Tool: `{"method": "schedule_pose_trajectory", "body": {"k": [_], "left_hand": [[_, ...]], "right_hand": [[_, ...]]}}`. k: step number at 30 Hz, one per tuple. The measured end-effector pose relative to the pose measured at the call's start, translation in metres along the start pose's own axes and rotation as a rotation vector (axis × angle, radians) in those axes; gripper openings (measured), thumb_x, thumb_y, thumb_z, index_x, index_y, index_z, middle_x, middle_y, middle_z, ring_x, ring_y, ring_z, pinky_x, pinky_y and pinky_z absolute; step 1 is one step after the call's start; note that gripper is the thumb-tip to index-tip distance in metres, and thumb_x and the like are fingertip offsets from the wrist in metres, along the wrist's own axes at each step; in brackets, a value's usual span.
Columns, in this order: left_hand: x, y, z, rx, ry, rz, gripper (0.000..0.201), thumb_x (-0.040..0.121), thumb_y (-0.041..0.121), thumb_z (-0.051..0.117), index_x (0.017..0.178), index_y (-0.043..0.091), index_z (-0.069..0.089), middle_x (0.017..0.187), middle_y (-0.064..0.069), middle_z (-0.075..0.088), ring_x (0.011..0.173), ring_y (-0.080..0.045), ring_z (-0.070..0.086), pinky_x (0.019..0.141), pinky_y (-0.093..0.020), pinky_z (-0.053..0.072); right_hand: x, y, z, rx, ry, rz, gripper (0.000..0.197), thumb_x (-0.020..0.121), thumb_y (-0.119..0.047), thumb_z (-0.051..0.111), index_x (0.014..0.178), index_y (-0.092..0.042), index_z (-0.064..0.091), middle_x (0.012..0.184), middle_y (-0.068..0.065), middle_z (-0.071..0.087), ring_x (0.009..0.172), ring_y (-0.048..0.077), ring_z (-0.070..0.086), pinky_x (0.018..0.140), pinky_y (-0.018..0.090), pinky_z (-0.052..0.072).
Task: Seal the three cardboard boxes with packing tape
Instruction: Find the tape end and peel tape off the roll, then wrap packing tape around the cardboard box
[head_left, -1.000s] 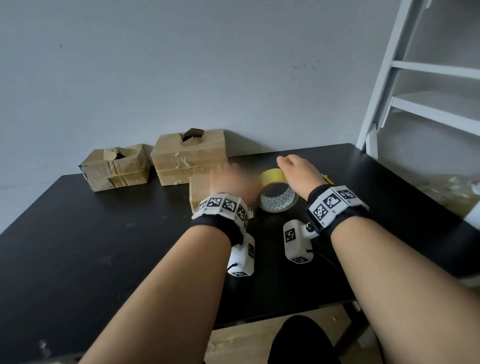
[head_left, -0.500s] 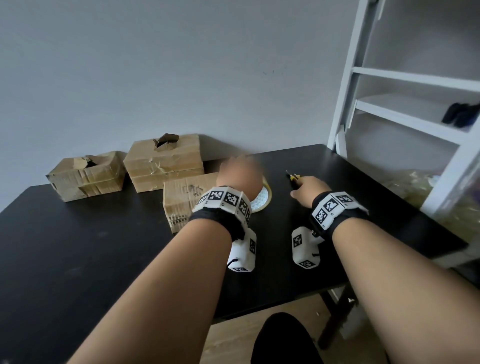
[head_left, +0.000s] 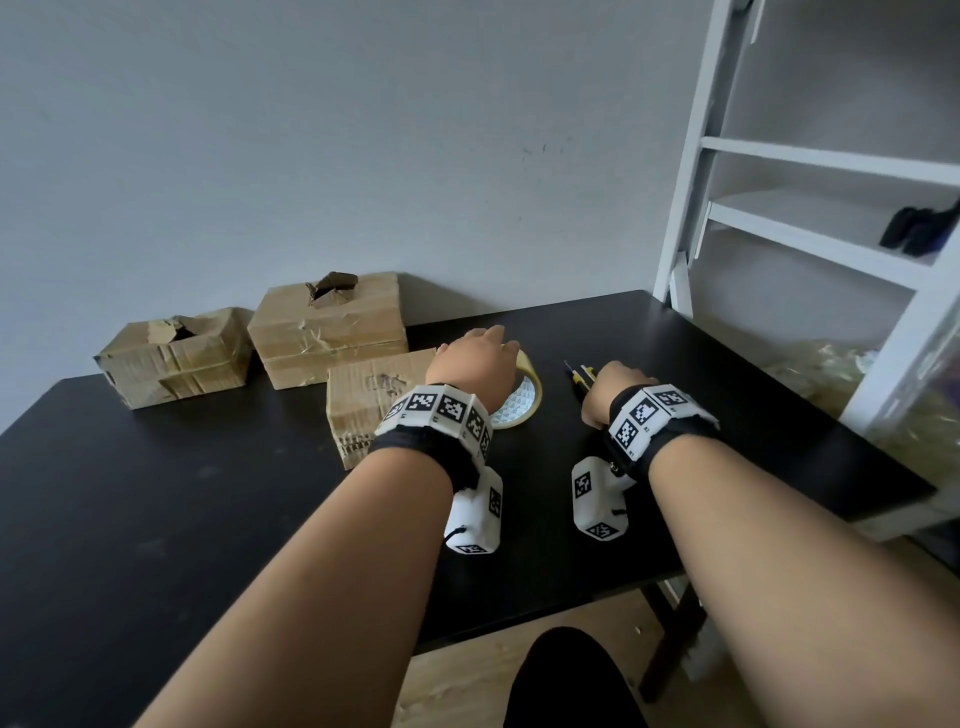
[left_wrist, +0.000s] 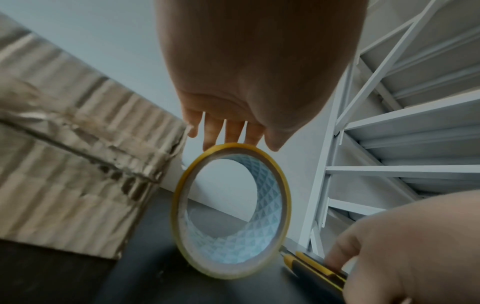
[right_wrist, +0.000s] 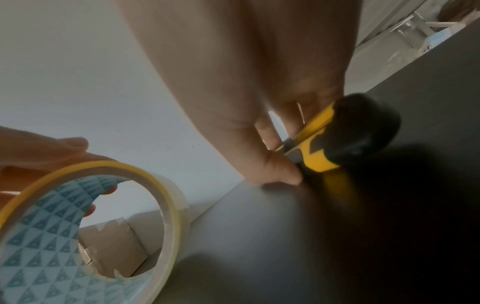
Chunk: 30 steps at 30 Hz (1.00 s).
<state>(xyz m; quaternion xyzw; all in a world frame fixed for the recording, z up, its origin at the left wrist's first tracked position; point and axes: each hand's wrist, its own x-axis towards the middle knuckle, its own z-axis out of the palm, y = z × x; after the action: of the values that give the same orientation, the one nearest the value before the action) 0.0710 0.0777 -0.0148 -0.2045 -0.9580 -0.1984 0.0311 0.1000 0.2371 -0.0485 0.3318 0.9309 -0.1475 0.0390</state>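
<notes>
Three worn cardboard boxes sit on the black table (head_left: 208, 493): one at the far left (head_left: 171, 358), one by the wall (head_left: 327, 332), and a nearer one (head_left: 369, 400) beside my left wrist. The yellow-rimmed tape roll (head_left: 522, 408) stands tilted on its edge next to that box. My left hand (head_left: 488, 345) grips its top rim, fingers curled over the far side (right_wrist: 88, 211). To the right, my right hand (head_left: 602, 376) pinches a yellow and black utility knife (right_wrist: 337, 139) that lies on the table. The left wrist view shows the roll (left_wrist: 231, 214) and the knife (left_wrist: 317, 269).
A white shelf frame (head_left: 691, 208) stands at the table's right back corner, with dark objects (head_left: 919, 231) on one shelf. Crumpled clear plastic (head_left: 831, 374) lies beyond the right edge. The table's front edge runs just under my forearms.
My right hand left the tape roll and moved right onto the utility knife. My left hand came over the roll and took its top. The view swung to the right.
</notes>
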Motion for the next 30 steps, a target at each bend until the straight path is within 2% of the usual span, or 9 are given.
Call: {"method": "schedule_pose_trajectory", "body": {"k": [4,8,12,16,18,20,24,28,30], "left_hand": [[-0.001,-0.015,-0.010,-0.059,0.012,-0.066,0.028,0.099,0.028,0.028,0.108,0.013,0.051,0.125,-0.012,0.053,0.109,-0.031,0.053,0.097,-0.046,0.042],[-0.012,-0.039,-0.021,-0.002,-0.068,-0.108,0.050,0.096,0.036,0.038,0.139,0.012,0.043,0.149,-0.008,0.038,0.134,-0.028,0.038,0.110,-0.045,0.033],[-0.026,-0.057,-0.032,-0.049,-0.004,-0.114,0.044,0.088,0.029,0.050,0.129,0.015,0.052,0.137,-0.005,0.046,0.132,-0.028,0.039,0.108,-0.044,0.033],[-0.034,-0.064,-0.040,-0.029,-0.059,-0.132,0.076,0.084,0.047,0.060,0.149,0.020,0.030,0.155,-0.004,0.027,0.143,-0.024,0.023,0.117,-0.047,0.018],[-0.033,-0.068,-0.041,0.054,-0.118,-0.113,0.087,0.079,0.052,0.066,0.150,0.019,0.026,0.156,-0.004,0.026,0.144,-0.023,0.019,0.119,-0.046,0.013],[-0.031,-0.072,-0.041,0.107,-0.147,-0.099,0.093,0.074,0.046,0.073,0.149,0.019,0.025,0.154,-0.005,0.028,0.143,-0.024,0.021,0.119,-0.046,0.013],[-0.026,-0.078,-0.042,0.103,-0.084,-0.101,0.088,0.065,0.036,0.081,0.140,0.018,0.040,0.138,-0.007,0.044,0.128,-0.027,0.040,0.110,-0.042,0.032],[-0.019,-0.089,-0.043,0.040,-0.028,-0.133,0.083,0.061,0.038,0.084,0.133,0.019,0.047,0.129,-0.005,0.049,0.119,-0.026,0.044,0.103,-0.040,0.039],[-0.015,-0.093,-0.044,0.034,0.013,-0.144,0.084,0.063,0.037,0.083,0.135,0.018,0.046,0.129,-0.006,0.049,0.120,-0.027,0.043,0.104,-0.040,0.038]], "right_hand": [[-0.009,-0.001,-0.001,0.016,-0.070,-0.087,0.023,0.096,-0.018,0.055,0.112,-0.003,0.061,0.107,0.014,0.062,0.108,0.032,0.062,0.087,0.035,0.047],[-0.020,-0.007,-0.003,0.270,0.032,-0.127,0.010,0.092,-0.013,0.054,0.097,-0.005,0.058,0.101,0.016,0.068,0.085,0.032,0.065,0.070,0.034,0.050],[-0.031,-0.026,-0.013,0.601,0.099,-0.228,0.012,0.085,-0.009,0.053,0.097,-0.009,0.050,0.081,0.012,0.066,0.068,0.030,0.071,0.063,0.038,0.059],[-0.045,-0.051,-0.023,0.725,0.027,-0.362,0.027,0.077,0.001,0.058,0.100,-0.008,0.049,0.075,0.009,0.056,0.051,0.022,0.057,0.048,0.029,0.049],[-0.051,-0.061,-0.024,0.666,-0.053,-0.430,0.033,0.075,0.007,0.057,0.104,-0.007,0.047,0.071,0.009,0.052,0.049,0.022,0.053,0.047,0.028,0.046],[-0.052,-0.068,-0.022,0.565,-0.069,-0.487,0.039,0.073,0.007,0.059,0.107,-0.008,0.048,0.072,0.011,0.054,0.052,0.025,0.055,0.049,0.030,0.050],[-0.045,-0.078,-0.020,0.438,-0.020,-0.517,0.034,0.075,0.006,0.060,0.106,-0.008,0.056,0.075,0.014,0.063,0.061,0.031,0.069,0.060,0.043,0.061],[-0.035,-0.085,-0.019,0.399,0.016,-0.519,0.031,0.082,0.004,0.059,0.110,-0.008,0.053,0.084,0.015,0.065,0.077,0.035,0.070,0.071,0.050,0.061],[-0.031,-0.090,-0.017,0.369,0.074,-0.543,0.025,0.085,0.000,0.058,0.107,-0.009,0.052,0.088,0.012,0.063,0.083,0.035,0.066,0.077,0.047,0.058]]}}
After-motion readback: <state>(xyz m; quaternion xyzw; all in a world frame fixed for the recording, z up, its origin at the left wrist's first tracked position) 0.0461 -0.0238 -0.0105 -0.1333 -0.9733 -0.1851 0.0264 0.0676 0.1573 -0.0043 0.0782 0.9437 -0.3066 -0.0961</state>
